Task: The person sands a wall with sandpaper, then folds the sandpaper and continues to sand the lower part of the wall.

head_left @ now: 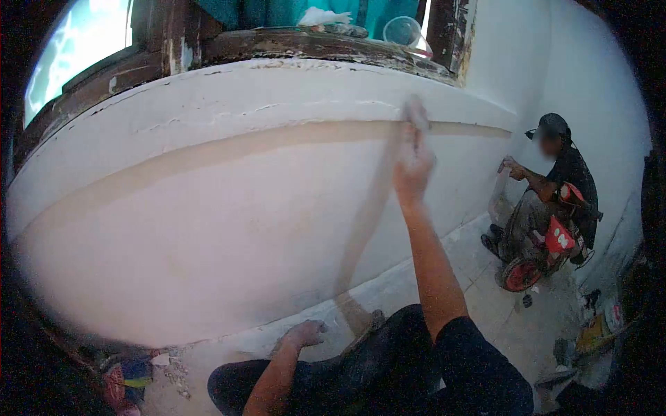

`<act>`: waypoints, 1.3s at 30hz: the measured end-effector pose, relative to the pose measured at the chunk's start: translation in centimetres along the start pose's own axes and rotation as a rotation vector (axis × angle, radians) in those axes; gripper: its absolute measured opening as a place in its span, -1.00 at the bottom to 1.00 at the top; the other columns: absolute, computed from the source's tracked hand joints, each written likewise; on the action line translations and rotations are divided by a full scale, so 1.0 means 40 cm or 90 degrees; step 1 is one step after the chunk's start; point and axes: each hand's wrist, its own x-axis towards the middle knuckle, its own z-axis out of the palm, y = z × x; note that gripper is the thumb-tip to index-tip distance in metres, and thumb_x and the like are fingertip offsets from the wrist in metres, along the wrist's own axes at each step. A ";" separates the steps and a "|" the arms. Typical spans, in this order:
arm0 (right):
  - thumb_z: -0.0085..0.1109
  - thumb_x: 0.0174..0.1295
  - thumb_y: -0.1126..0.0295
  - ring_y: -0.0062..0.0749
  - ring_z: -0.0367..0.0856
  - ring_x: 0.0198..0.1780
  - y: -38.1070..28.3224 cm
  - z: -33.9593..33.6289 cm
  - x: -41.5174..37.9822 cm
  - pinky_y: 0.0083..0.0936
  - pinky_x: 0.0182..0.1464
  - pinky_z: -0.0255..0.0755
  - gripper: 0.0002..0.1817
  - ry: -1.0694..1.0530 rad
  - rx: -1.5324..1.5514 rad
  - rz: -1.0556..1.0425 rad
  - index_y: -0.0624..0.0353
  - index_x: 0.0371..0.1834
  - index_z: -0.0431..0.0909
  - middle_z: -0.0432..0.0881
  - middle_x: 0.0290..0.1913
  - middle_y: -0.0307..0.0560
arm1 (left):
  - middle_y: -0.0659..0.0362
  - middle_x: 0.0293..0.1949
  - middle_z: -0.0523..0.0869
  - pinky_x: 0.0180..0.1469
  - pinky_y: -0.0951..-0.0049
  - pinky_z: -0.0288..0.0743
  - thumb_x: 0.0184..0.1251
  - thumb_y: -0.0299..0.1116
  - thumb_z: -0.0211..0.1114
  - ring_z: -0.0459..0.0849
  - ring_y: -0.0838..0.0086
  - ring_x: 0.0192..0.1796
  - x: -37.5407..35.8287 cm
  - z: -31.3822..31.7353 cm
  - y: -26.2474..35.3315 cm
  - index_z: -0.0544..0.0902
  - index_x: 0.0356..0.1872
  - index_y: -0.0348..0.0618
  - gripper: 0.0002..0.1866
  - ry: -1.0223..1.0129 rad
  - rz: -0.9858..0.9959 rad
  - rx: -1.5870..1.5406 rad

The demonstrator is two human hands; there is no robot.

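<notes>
My right hand (414, 168) is raised on an outstretched arm to the white wall (229, 208), at the ledge (298, 93) beneath the window. Motion smears its fingers, which are closed around a small pale greyish piece (416, 112) whose kind I cannot make out. White dust coats the hand. Low down, my left hand (304, 334) rests by my bent knee, its fingers curled together with nothing visible in them. Thin cracks and rough edges run along the ledge above a beige band.
On the worn wooden sill (305, 47) lie a crumpled white piece (324, 16) and a clear plastic cup (402, 31). To the right, another person (555, 187) crouches beside a small red-wheeled bike (524, 274). Debris (177, 374) litters the floor at lower left.
</notes>
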 end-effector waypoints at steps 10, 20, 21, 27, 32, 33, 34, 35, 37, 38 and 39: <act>0.02 0.21 0.73 0.15 0.31 0.60 -0.011 0.033 -0.003 -0.09 0.59 0.23 -0.26 -0.176 0.065 -0.256 0.13 0.55 0.42 0.43 0.55 0.13 | -0.03 0.15 0.78 0.29 0.02 0.57 0.23 -0.20 0.48 0.72 0.03 0.22 -0.029 -0.055 0.049 0.66 0.19 -0.09 -0.50 -0.024 -0.060 -0.026; -0.01 0.52 0.59 0.06 0.49 0.50 0.164 -0.021 0.086 -0.29 0.44 0.41 -0.56 -0.003 -0.047 -0.142 0.23 0.42 0.54 0.54 0.45 0.21 | -0.06 0.06 0.80 0.20 0.05 0.61 0.17 -0.21 0.49 0.75 0.02 0.13 0.013 0.001 0.006 0.71 0.07 -0.12 -0.56 -0.014 0.007 0.000; -0.01 0.53 0.57 0.09 0.47 0.51 0.192 -0.010 0.084 -0.29 0.43 0.41 -0.57 0.022 -0.062 -0.144 0.21 0.42 0.54 0.53 0.46 0.21 | -0.06 0.06 0.80 0.20 0.05 0.61 0.17 -0.21 0.49 0.75 0.02 0.13 0.010 -0.006 0.009 0.71 0.07 -0.12 -0.56 -0.024 0.008 -0.005; 0.01 0.51 0.58 0.10 0.53 0.45 0.056 0.000 0.027 -0.29 0.37 0.46 -0.60 -0.031 -0.040 -0.177 0.26 0.37 0.57 0.55 0.44 0.23 | -0.07 0.08 0.80 0.20 0.02 0.61 0.16 -0.21 0.46 0.75 0.00 0.15 -0.015 -0.070 0.053 0.73 0.05 -0.11 -0.58 -0.044 -0.036 0.012; -0.02 0.41 0.66 0.13 0.59 0.39 0.223 -0.028 0.030 -0.25 0.27 0.52 -0.51 -0.138 -0.148 -0.045 0.26 0.40 0.52 0.56 0.42 0.22 | -0.04 0.09 0.79 0.23 0.03 0.61 0.15 -0.19 0.49 0.73 0.00 0.19 0.006 -0.020 0.018 0.69 0.11 -0.08 -0.53 -0.020 -0.038 0.012; -0.02 0.39 0.67 0.15 0.59 0.37 0.247 -0.030 0.032 -0.24 0.26 0.53 -0.50 -0.170 -0.199 0.036 0.26 0.41 0.52 0.57 0.41 0.22 | -0.04 0.09 0.79 0.23 0.03 0.61 0.15 -0.19 0.49 0.73 0.00 0.19 -0.003 -0.034 0.028 0.69 0.11 -0.08 -0.53 -0.023 -0.038 0.009; -0.03 0.37 0.68 0.16 0.59 0.36 0.264 -0.033 0.036 -0.23 0.24 0.54 -0.48 -0.208 -0.255 0.114 0.26 0.41 0.51 0.57 0.41 0.22 | -0.04 0.10 0.79 0.24 0.04 0.60 0.16 -0.19 0.48 0.72 0.00 0.20 -0.021 -0.052 0.042 0.69 0.12 -0.08 -0.52 -0.020 -0.035 -0.042; 0.10 0.24 0.56 0.23 0.65 0.18 0.281 -0.033 0.041 -0.06 0.19 0.51 -0.45 -0.112 -0.186 -0.012 0.29 0.36 0.55 0.66 0.19 0.24 | -0.03 0.11 0.79 0.26 0.04 0.59 0.16 -0.19 0.47 0.72 0.00 0.21 -0.036 -0.070 0.059 0.68 0.12 -0.08 -0.52 -0.014 -0.031 -0.090; 0.22 0.10 0.43 0.31 0.70 -0.01 0.254 -0.034 0.051 0.11 0.13 0.48 -0.40 -0.011 -0.114 -0.142 0.32 0.30 0.58 0.76 -0.03 0.26 | -0.02 0.11 0.79 0.26 0.05 0.59 0.16 -0.20 0.48 0.72 0.01 0.20 -0.027 -0.049 0.043 0.68 0.12 -0.08 -0.52 0.001 -0.021 -0.048; 0.19 0.11 0.46 0.30 0.70 0.02 0.237 -0.030 0.045 0.09 0.15 0.49 -0.40 -0.012 -0.102 -0.098 0.31 0.32 0.57 0.75 0.01 0.25 | -0.01 0.11 0.79 0.26 0.06 0.59 0.16 -0.22 0.48 0.72 0.02 0.20 -0.023 -0.038 0.038 0.68 0.12 -0.09 -0.52 0.016 -0.011 -0.005; 0.18 0.12 0.48 0.30 0.70 0.03 0.213 -0.021 0.031 0.08 0.16 0.49 -0.40 -0.011 -0.094 -0.079 0.30 0.33 0.57 0.75 0.03 0.25 | -0.01 0.11 0.79 0.26 0.06 0.59 0.16 -0.22 0.48 0.72 0.02 0.20 -0.027 -0.030 0.036 0.68 0.12 -0.09 -0.52 0.020 -0.009 -0.004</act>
